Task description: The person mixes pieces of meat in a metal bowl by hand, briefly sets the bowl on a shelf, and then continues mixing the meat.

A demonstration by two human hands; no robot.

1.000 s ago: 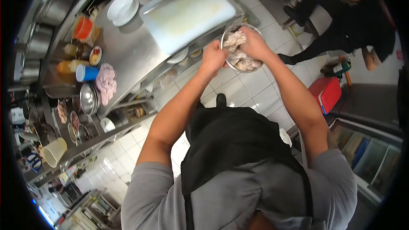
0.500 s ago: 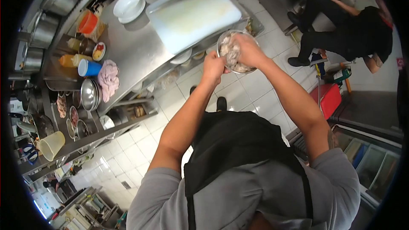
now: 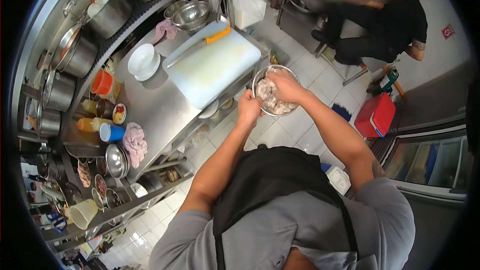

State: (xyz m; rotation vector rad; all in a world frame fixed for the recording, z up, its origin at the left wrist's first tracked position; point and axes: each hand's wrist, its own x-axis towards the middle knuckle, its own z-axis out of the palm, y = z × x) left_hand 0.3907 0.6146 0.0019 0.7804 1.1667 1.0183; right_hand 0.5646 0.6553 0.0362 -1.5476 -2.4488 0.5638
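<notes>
A round metal bowl [image 3: 297, 79] holds pale, wet-looking pieces of food [image 3: 266, 90]. My left hand [image 3: 249, 106] is closed on the bowl's near left rim. Inside the bowl, my right hand [image 3: 283, 86] presses into the pale food, its fingertips hidden among the pieces. The bowl is held in the air over the tiled floor, just beyond the counter's edge. Nearby on the counter lies a white cutting board [image 3: 215, 65] with a knife [image 3: 218, 34] that has an orange handle.
Left of the board are white bowls [image 3: 143, 60], a pink cloth [image 3: 135, 145], a blue container [image 3: 112, 132] and stacked metal bowls [image 3: 117, 161]. A person in black [image 3: 372, 35] sits at the upper right. A red cooler [image 3: 375, 115] stands on the floor at right.
The view has shifted, showing more of the upper shelves. Both hands remain at the bowl, and my right hand is still in the food. The seated person has changed posture slightly.
</notes>
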